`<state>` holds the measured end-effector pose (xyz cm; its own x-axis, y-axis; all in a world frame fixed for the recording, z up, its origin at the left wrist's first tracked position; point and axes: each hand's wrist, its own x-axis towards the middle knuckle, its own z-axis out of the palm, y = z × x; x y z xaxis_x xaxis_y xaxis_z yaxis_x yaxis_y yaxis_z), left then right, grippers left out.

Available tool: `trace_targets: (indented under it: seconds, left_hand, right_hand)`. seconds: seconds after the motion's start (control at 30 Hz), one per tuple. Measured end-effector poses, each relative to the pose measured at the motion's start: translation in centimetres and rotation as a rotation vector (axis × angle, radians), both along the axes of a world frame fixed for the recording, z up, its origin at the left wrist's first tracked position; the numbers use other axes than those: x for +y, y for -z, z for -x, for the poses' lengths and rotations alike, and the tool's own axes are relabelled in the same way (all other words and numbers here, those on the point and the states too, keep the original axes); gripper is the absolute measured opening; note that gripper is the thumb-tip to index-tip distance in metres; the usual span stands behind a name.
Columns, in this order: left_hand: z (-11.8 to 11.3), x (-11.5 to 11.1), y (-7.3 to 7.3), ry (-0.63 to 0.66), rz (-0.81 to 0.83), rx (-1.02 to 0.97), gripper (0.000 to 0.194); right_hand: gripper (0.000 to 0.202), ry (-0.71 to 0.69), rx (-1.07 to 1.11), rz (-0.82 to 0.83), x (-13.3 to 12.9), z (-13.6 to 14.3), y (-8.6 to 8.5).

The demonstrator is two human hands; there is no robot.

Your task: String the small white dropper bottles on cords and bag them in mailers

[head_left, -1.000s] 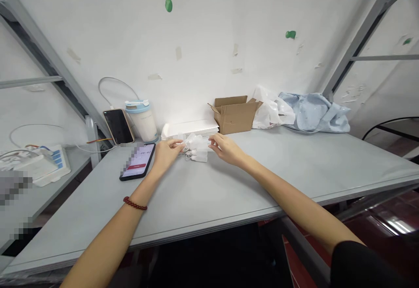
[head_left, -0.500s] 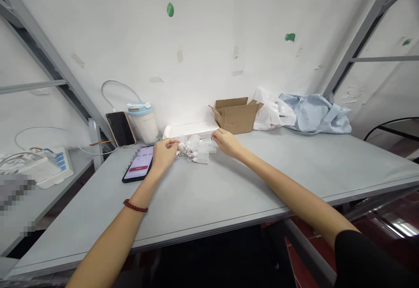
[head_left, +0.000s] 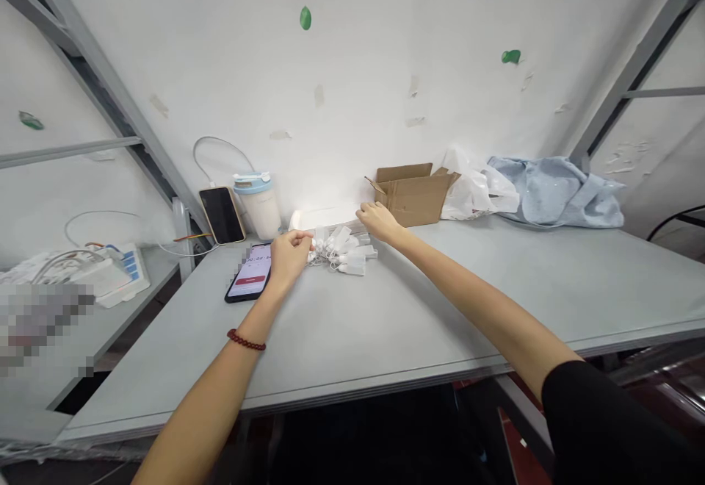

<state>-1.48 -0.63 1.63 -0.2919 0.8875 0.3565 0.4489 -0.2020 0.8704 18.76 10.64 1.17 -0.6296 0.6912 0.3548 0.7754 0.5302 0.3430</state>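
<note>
A bunch of small translucent plastic pieces with thin white cords [head_left: 349, 253] lies fanned out on the grey table. My left hand [head_left: 291, 256], with a red bead bracelet at the wrist, is closed in a pinch at the bunch's left end. What its fingertips grip is too small to make out. Just behind the bunch's right side is my right hand [head_left: 379, 222], fingers curled together beside a long white box [head_left: 324, 217] against the wall. Whatever those fingers hold is hidden.
A phone showing a timer [head_left: 250, 273] lies left of my left hand. Behind it stand a second phone [head_left: 222, 214] and a lidded cup [head_left: 258, 206]. An open cardboard box [head_left: 416, 197], a white plastic bag [head_left: 476, 187] and light blue cloth [head_left: 559, 191] line the back right.
My right hand has risen slightly away from the bunch toward the white box. My left hand stays at the bunch's left end. The whole view has shifted a little.
</note>
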Motion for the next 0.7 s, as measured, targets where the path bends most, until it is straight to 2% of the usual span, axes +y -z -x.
trace_targets:
  seconds: [0.13, 0.33, 0.4, 0.5, 0.63, 0.7]
  left_hand:
    - [0.2, 0.2, 0.1, -0.006, 0.005, 0.008, 0.024]
    - [0.0, 0.0, -0.2, -0.052, 0.068, -0.067, 0.020]
    - [0.0, 0.0, -0.5, -0.058, 0.092, -0.184, 0.018]
    - [0.4, 0.1, -0.9, -0.039, 0.140, -0.485, 0.024]
    - [2.0, 0.3, -1.8, 0.097, 0.294, -0.893, 0.038]
    - [2.8, 0.2, -2.4, 0.156, 0.361, -0.998, 0.043]
  right_hand:
    - [0.030, -0.031, -0.062, -0.045, 0.0, 0.3, -0.3]
    - [0.029, 0.005, 0.033, -0.105, -0.7, 0.1, -0.6]
    - [0.029, 0.013, 0.071, -0.108, -1.2, 0.1, -0.5]
    - [0.027, -0.014, 0.144, -0.139, -2.4, 0.2, -0.3]
    - [0.026, -0.116, 0.286, -0.273, -5.6, 0.0, -0.1]
    - [0.027, -0.192, 0.332, -0.361, -7.2, -0.6, -0.1]
